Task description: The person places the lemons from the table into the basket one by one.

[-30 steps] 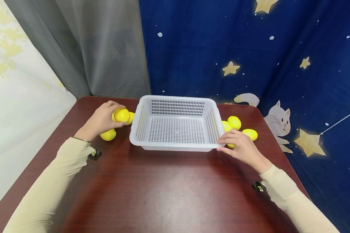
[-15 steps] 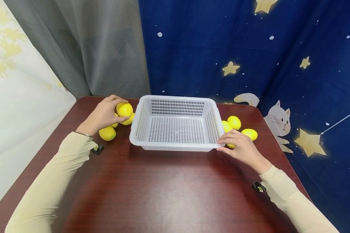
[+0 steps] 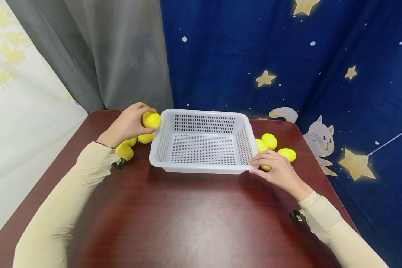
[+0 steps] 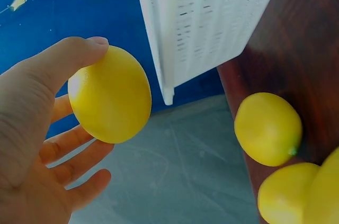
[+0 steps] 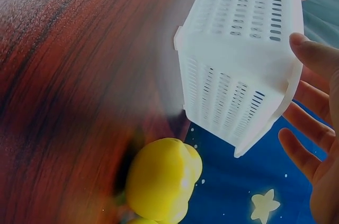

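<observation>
Pinches lemon (image 3: 151, 120) high in left hand (image 3: 128, 122), apparently to clear the basket (image 3: 201, 167). Grips its rim (image 3: 234, 168) with right hand (image 3: 277, 166), probably for steadiness.

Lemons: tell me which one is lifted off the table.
The lemon in the left hand, beside the basket. It alone is gripped and raised; the other lemons lie on the table.
</observation>
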### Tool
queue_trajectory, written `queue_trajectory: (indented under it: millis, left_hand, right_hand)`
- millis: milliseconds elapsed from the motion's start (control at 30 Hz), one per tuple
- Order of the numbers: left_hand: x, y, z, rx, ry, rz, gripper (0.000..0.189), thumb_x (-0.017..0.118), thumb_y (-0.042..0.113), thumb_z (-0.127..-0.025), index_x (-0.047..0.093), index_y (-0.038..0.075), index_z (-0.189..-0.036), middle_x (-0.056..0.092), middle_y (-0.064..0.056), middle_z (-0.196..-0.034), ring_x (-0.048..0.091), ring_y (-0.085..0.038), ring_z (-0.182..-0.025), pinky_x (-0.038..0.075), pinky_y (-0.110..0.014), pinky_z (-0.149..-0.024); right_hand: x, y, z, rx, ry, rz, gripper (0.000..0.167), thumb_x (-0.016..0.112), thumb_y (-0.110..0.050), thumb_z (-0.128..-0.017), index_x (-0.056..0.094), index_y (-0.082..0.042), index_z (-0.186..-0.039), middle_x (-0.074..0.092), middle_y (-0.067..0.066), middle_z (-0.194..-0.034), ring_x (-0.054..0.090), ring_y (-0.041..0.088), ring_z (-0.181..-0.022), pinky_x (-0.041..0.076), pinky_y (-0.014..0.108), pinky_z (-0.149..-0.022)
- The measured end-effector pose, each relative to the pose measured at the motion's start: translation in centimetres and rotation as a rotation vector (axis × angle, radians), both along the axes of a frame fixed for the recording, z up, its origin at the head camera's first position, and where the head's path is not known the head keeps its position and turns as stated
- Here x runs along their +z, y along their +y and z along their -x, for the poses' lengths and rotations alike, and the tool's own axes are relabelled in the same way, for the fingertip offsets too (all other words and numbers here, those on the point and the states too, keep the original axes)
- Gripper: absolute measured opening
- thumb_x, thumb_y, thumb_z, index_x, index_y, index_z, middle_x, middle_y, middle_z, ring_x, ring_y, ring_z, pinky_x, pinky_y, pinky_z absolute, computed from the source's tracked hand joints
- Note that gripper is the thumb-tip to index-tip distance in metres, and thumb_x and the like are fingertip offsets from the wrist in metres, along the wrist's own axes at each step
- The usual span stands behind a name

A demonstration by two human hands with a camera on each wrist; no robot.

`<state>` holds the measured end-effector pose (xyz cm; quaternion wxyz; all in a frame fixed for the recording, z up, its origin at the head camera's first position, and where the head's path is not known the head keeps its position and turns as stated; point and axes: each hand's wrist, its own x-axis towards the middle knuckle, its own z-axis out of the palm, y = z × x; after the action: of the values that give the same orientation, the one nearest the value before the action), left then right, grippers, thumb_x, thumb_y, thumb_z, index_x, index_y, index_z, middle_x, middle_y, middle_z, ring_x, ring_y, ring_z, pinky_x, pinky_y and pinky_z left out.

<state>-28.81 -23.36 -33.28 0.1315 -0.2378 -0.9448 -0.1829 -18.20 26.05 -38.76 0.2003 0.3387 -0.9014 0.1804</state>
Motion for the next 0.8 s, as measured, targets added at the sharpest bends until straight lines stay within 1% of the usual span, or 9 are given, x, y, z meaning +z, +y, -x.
queue_trajectory:
  millis: [233,500,633,800]
  left_hand:
    - [1.1,1.5,0.6,-0.016,-0.019,0.021,0.058,0.083,0.030,-0.076,0.064,0.008,-0.127,0.059,-0.016,-0.127,0.053,-0.033,-0.112,0.048,-0.050,-0.096]
    - [1.8,3.3,1.4,-0.035,-0.040,0.040,0.059,0.081,0.032,-0.078,0.062,0.010,-0.130,0.057,-0.015,-0.132,0.052,-0.034,-0.117,0.048,-0.051,-0.099]
    - [2.0,4.3,1.8,-0.042,-0.060,0.048,0.059,0.080,0.032,-0.079,0.062,0.011,-0.130,0.056,-0.015,-0.133,0.053,-0.034,-0.118,0.048,-0.051,-0.099]
    - [2.4,5.7,2.3,-0.034,-0.089,0.060,0.059,0.079,0.034,-0.080,0.061,0.012,-0.131,0.056,-0.014,-0.134,0.053,-0.033,-0.117,0.049,-0.050,-0.100]
  right_hand:
    - [-0.1,0.0,-0.1,-0.008,-0.014,0.008,0.036,0.091,-0.029,-0.068,0.080,-0.018,-0.100,0.076,-0.005,-0.102,0.061,0.011,-0.099,0.051,0.029,-0.086]
    - [-0.3,0.1,0.0,-0.003,-0.004,0.013,0.036,0.091,-0.030,-0.068,0.080,-0.018,-0.100,0.076,-0.005,-0.102,0.061,0.011,-0.098,0.049,0.026,-0.086]
    - [-0.3,0.1,0.0,-0.005,-0.002,0.013,0.036,0.091,-0.029,-0.068,0.080,-0.018,-0.100,0.076,-0.005,-0.101,0.061,0.011,-0.098,0.049,0.027,-0.086]
    - [-0.3,0.1,-0.1,-0.013,-0.013,0.016,0.036,0.090,-0.029,-0.068,0.080,-0.018,-0.100,0.076,-0.005,-0.102,0.061,0.011,-0.098,0.049,0.027,-0.086]
